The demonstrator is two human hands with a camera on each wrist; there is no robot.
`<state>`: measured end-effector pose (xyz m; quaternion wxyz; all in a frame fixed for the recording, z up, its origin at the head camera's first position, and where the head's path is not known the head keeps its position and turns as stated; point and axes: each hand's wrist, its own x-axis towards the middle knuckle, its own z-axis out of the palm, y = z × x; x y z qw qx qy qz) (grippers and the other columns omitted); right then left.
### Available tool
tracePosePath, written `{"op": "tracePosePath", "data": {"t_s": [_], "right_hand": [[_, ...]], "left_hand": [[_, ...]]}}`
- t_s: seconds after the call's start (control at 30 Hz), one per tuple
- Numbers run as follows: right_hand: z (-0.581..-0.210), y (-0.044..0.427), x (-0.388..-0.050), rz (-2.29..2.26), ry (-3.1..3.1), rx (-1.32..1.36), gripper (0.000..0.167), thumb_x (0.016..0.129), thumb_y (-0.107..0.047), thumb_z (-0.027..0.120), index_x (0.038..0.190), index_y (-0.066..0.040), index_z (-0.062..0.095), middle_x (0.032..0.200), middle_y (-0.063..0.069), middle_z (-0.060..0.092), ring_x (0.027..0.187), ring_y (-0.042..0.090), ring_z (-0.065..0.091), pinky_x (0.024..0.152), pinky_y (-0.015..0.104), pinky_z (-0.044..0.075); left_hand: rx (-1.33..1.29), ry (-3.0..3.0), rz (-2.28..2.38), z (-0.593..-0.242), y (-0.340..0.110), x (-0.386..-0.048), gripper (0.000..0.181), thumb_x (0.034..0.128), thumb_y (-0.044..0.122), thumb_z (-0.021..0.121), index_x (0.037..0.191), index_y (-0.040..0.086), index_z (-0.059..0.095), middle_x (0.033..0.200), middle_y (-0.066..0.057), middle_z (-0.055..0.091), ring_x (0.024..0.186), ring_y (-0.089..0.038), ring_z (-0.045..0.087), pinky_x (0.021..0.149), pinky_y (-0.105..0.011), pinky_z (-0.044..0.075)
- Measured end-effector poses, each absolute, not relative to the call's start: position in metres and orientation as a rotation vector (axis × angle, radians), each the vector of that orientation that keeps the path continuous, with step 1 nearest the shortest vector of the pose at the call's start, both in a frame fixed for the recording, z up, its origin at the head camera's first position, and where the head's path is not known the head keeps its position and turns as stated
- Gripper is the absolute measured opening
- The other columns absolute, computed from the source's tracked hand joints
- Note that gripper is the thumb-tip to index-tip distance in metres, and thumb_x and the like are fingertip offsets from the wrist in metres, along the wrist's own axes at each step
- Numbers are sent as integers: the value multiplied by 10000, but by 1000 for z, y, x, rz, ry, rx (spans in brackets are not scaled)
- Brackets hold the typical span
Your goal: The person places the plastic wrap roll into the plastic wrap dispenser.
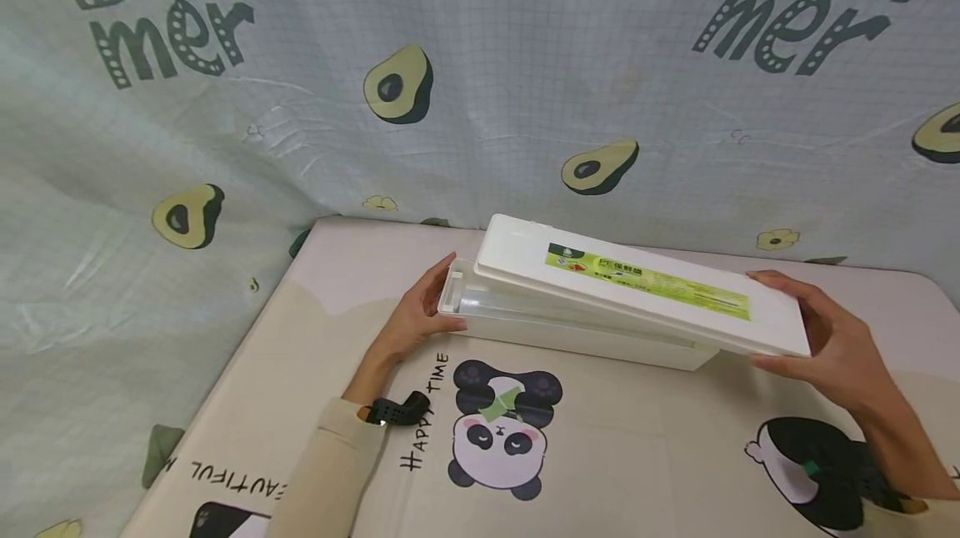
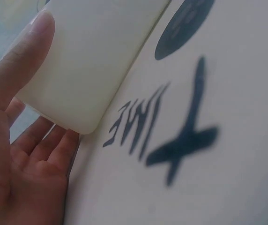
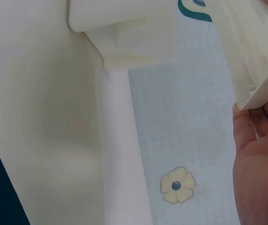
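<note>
A long white cling film box [image 1: 570, 343] lies on the table, its white lid [image 1: 517, 250] raised and tilted over it. The lid bears a green-and-yellow label [image 1: 648, 279]. A clear cling film roll [image 1: 491, 304] shows inside, partly hidden by the lid. My left hand [image 1: 408, 319] holds the box's left end, thumb on the near side. In the left wrist view, the thumb and fingers of that hand [image 2: 0, 136] bracket the box corner [image 2: 92, 61]. My right hand [image 1: 843, 346] grips the lid's right end. In the right wrist view, the lid [image 3: 246, 56] stands apart from the box end [image 3: 129, 42].
A pale tablecloth [image 1: 615, 455] printed with pandas and lettering covers the table. Behind and to the left hangs a light curtain [image 1: 487, 87] with avocado prints, close to the table's back edge. Dark straps [image 1: 401, 410] are worn at the wrists.
</note>
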<state>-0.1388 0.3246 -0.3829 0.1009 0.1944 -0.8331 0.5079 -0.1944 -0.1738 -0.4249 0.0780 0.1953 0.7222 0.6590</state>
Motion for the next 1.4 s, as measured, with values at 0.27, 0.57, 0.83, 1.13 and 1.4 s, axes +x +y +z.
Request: {"op": "tracePosePath", "data": {"t_s": [0.27, 0.57, 0.83, 1.13, 1.4], "right_hand": [[-388, 315, -144, 1601, -2423, 644, 1005, 517, 312, 754, 1415, 57, 381, 1471, 115, 381, 1213, 145, 429, 801, 136, 413], [-394, 306, -147, 1636, -2441, 687, 989, 542, 287, 765, 1419, 48, 377, 1475, 120, 372, 1260, 134, 401, 811, 141, 416], [-400, 301, -153, 1570, -2485, 715, 998, 540, 244, 800, 1422, 22, 390, 1469, 125, 383, 1248, 117, 413, 829, 143, 400], [-401, 294, -155, 1456, -2574, 643, 990, 566, 109, 869, 1430, -62, 417, 1462, 56, 406, 1269, 69, 379, 867, 127, 351], [-403, 292, -156, 1466, -2594, 648, 969, 598, 81, 865, 1438, -84, 412, 1469, 60, 393, 1285, 61, 361, 887, 117, 341]], "left_hand": [[604, 2164, 1990, -449, -178, -206, 1014, 730, -98, 772, 1535, 163, 212, 1521, -140, 287, 1374, -281, 299, 1081, -442, 286], [601, 2172, 2011, -446, -176, -204, 996, 725, -71, 788, 1523, 203, 259, 1511, -73, 320, 1365, -237, 320, 1068, -364, 323], [558, 2161, 1996, -423, -171, -193, 973, 741, -135, 738, 1526, 115, 221, 1531, -113, 277, 1380, -245, 296, 1062, -331, 326], [575, 2153, 2000, -423, -172, -193, 976, 739, -139, 738, 1526, 107, 216, 1524, -121, 286, 1373, -246, 305, 1043, -289, 347], [585, 2158, 2001, -423, -173, -193, 969, 747, -132, 736, 1527, 96, 208, 1520, -137, 287, 1379, -254, 292, 1066, -311, 316]]}}
